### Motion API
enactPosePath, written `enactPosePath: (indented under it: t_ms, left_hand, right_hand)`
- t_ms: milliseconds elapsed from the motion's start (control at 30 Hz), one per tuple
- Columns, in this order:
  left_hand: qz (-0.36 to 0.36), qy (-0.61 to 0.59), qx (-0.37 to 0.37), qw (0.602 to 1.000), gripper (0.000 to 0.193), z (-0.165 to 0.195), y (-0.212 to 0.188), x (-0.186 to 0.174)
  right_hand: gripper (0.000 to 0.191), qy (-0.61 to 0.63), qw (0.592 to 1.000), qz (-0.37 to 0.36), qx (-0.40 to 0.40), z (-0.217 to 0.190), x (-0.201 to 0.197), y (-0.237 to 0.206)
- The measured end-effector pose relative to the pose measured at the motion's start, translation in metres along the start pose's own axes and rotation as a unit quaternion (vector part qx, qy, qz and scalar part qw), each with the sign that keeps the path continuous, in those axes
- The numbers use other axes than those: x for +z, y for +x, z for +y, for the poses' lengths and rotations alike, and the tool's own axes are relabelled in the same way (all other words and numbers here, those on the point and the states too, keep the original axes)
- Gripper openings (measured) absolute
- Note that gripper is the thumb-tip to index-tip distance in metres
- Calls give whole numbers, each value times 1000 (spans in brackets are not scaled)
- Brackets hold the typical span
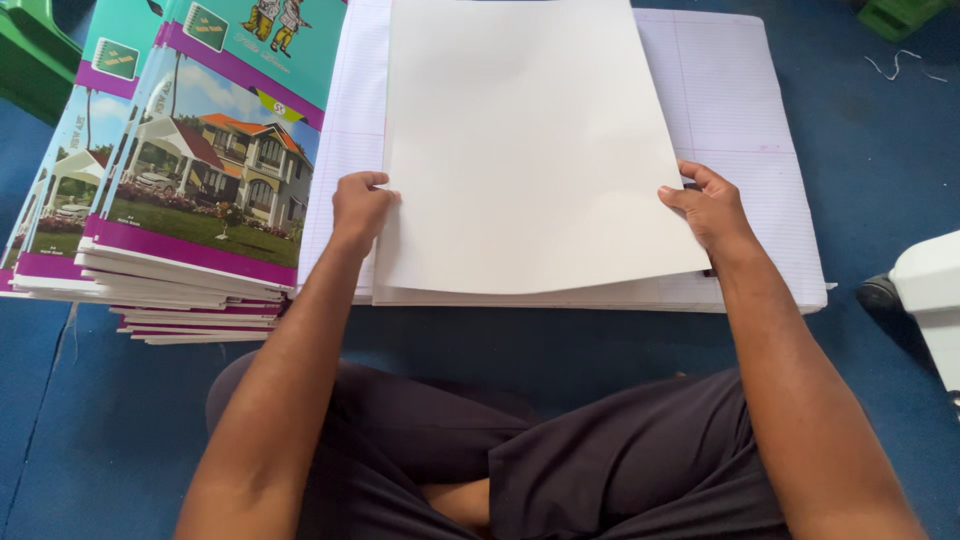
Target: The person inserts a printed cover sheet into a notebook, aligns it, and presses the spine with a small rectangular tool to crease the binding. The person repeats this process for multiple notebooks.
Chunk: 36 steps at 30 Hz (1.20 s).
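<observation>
White and smooth, a plain card sheet [530, 150] lay on top of a stack of ruled paper [720, 110] on the blue floor [880, 150], its long axis running away from the person, its near edge just past the crossed legs. The left hand [358, 208] gripped the sheet's left edge near the lower corner, fingers [366, 182] curled shut over the margin. The right hand [712, 208] held the right edge at about the same height, thumb on top and the other fingers tucked beneath, so the sheet stood between the two hands and each was equally near it. The sheet sat slightly skewed against the ruled pages, its near right corner lower than the left, and the near edge of the stack below bowed a little.

The ruled pages were thin, pale, with faint pink margins, wider than the card on the right side. To the left, touching the stack, stood a fanned pile of notebook covers [200, 170], glossy, teal and purple, with a house picture. A white object [930, 290] showed at the right edge; what it was could not be told.
</observation>
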<state>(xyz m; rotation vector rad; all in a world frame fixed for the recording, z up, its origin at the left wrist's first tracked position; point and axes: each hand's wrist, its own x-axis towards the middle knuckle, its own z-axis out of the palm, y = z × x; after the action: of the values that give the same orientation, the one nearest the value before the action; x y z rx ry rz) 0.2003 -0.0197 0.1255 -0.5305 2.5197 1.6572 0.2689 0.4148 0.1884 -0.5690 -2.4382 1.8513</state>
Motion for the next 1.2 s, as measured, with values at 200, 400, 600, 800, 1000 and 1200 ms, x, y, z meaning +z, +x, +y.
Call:
enactPosePath:
  t_ms: [200,400,600,800,1000,1200]
  left_hand:
    - [-4,51,14,999,45,6,-11,16]
    - [-5,88,23,996,43,12,-9,31]
    - [-20,88,52,995,45,5,-2,50]
    - [-19,129,65,989,46,5,-1,62]
    - [-42,152,34,987,48,16,-10,69]
    - [-16,197,45,979,45,25,-18,75]
  right_hand:
    - [46,-54,998,20,-7,-16,1,-12]
    - [41,-31,998,17,-43,-19,-7,-10]
    - [40,35,997,19,-67,-22,-14,-9]
    - [49,53,993,3,-104,-21,-14,-11]
    - [71,0,988,-1,-153,-21,-8,-14]
    - [84,-31,983,-33,-176,-22,5,-19]
